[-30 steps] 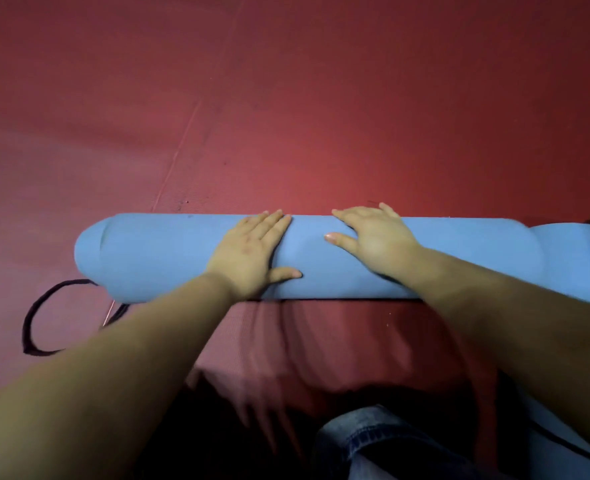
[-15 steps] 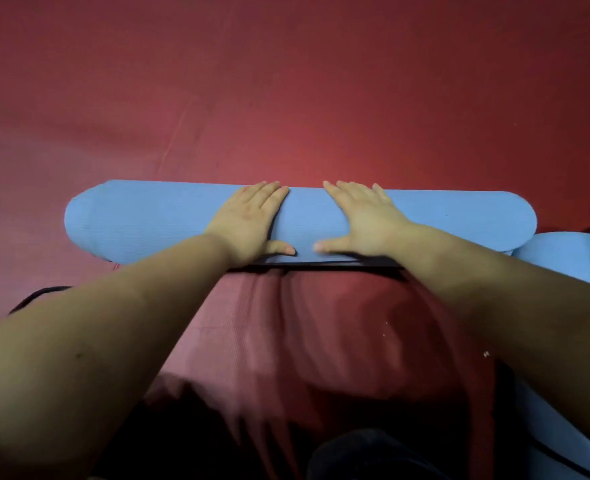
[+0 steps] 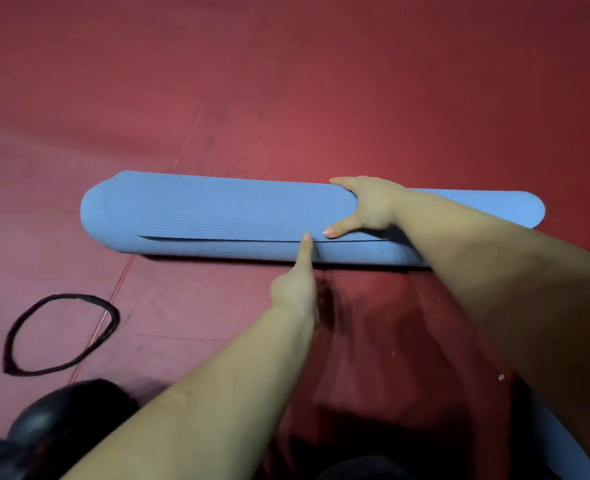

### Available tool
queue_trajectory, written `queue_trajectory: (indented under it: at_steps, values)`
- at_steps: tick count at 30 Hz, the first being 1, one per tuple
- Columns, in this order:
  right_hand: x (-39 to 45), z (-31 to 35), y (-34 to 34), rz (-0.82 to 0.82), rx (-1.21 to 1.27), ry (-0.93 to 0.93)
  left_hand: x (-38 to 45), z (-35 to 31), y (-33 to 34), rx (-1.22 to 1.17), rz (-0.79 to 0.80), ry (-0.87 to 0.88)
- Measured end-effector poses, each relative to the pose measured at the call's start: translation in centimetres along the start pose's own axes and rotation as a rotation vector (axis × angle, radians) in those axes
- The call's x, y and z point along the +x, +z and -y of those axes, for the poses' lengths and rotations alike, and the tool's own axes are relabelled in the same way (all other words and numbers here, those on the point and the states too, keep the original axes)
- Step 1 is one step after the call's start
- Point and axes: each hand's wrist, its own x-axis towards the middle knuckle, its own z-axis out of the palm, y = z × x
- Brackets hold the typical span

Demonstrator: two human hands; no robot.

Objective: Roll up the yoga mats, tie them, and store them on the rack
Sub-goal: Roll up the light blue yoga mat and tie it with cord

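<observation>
The blue yoga mat [image 3: 217, 216] lies on the red floor [image 3: 286, 81], and it is now rolled all the way up, with its loose edge showing along the front where a moment ago both hands lay flat on top pushing it. Now the right hand [image 3: 369, 206] holds the roll with thumb spread wide, its fingers hidden behind, and the left hand [image 3: 295, 289] has let go and touches the edge with one straight finger. I think tying comes next, and the black loop [image 3: 61, 334] waits nearby on the left
</observation>
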Motion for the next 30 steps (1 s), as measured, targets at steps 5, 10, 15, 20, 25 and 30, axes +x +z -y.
queue_trajectory:
  at_steps: [5,10,15,20,25,30]
  values:
    - [0.1,0.1,0.1,-0.01,0.035,0.001,1.5,-0.9,0.7,-0.403,0.173,-0.088]
    - [-0.3,0.5,-0.5,0.021,0.121,0.026,3.6,-0.1,0.0,-0.524,0.297,-0.028]
    - [-2.2,2.1,0.1,-0.052,0.156,0.025,2.9,-0.8,-2.2,-0.536,0.336,0.05]
    - [-6.8,5.7,-5.2,-0.19,0.262,0.014,-3.2,-7.2,-5.7,-0.426,0.336,0.321]
    - [-14.3,11.6,-12.8,-0.407,0.338,-0.088,-12.7,-14.2,-10.4,-0.159,0.309,0.726]
    - [-23.8,17.8,-17.2,-0.64,0.46,-0.173,-22.5,-16.6,-15.0,0.065,0.285,1.028]
